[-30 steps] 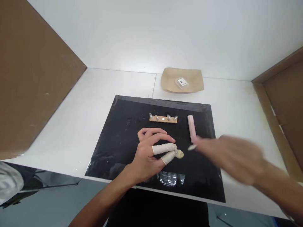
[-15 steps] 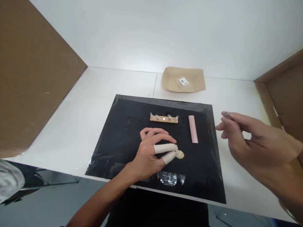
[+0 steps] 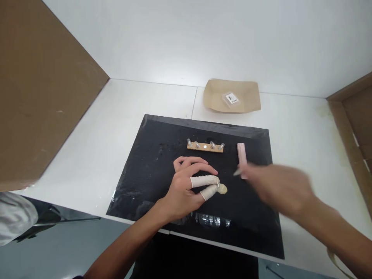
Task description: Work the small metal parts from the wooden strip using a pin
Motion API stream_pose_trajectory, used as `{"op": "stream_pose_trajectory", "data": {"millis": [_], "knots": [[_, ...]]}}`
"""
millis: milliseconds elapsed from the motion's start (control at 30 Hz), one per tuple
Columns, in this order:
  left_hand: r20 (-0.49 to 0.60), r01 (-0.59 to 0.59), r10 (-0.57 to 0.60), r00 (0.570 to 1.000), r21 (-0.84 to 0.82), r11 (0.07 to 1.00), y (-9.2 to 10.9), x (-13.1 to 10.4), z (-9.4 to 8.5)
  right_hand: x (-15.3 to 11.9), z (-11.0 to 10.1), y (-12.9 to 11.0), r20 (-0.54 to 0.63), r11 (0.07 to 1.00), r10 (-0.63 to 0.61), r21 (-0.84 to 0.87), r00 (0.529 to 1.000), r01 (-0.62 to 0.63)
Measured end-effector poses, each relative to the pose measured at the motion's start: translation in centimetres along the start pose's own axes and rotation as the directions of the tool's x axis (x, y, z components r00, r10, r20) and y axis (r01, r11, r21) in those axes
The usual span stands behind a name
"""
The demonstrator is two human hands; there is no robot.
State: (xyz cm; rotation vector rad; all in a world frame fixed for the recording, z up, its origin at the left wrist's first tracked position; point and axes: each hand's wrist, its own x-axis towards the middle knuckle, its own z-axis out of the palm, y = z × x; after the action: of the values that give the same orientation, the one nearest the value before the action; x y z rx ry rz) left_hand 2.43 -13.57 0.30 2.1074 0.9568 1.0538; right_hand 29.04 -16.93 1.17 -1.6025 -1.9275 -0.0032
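Note:
My left hand rests over the black mat, finger cots on thumb and index finger. These two fingertips pinch a small clear piece beside a yellowish blob. My right hand, blurred by motion, is closed on a thin pointed tool whose tip points left. It partly covers the lower end of a pink block. Behind my left hand lies a brown strip with several clear curved pieces standing on it.
A cardboard tray behind the mat holds a small labelled clear box. Brown panels stand at the left and right. Grey-white fabric shows at the lower left.
My right hand has swung left from beside the mat to over its right part, bringing the tool near the pink block. My left hand keeps its pinch. The view has shifted slightly.

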Motion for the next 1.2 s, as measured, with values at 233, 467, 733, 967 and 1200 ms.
{"op": "stream_pose_trajectory", "data": {"millis": [233, 467, 733, 967, 1200], "knots": [[-0.035, 0.07, -0.068, 0.997, 0.066, 0.995, -1.0, 1.0, 0.2, 0.4, 1.5, -0.1, -0.159, 0.977, 0.096, -0.173, 0.983, -0.123], [-0.004, 0.067, -0.069, 0.998, 0.303, 0.951, -4.0, 3.5, -0.5, 0.7, 4.1, -2.0, -0.273, 0.968, 0.206, -0.084, 0.94, -0.237], [0.029, 0.088, -0.108, 0.994, 0.386, 0.918, -5.5, 5.0, 0.4, 0.9, 4.7, -2.8, -0.291, 0.969, 0.226, -0.026, 0.93, -0.244], [0.047, 0.122, -0.155, 0.987, 0.415, 0.902, -5.8, 4.9, 0.8, 0.3, 5.2, -3.2, -0.266, 0.963, 0.27, 0.046, 0.926, -0.267], [0.037, 0.151, -0.184, 0.982, 0.425, 0.893, -5.8, 5.1, 0.7, 0.1, 5.2, -3.3, -0.209, 0.955, 0.297, 0.046, 0.932, -0.294]]}}
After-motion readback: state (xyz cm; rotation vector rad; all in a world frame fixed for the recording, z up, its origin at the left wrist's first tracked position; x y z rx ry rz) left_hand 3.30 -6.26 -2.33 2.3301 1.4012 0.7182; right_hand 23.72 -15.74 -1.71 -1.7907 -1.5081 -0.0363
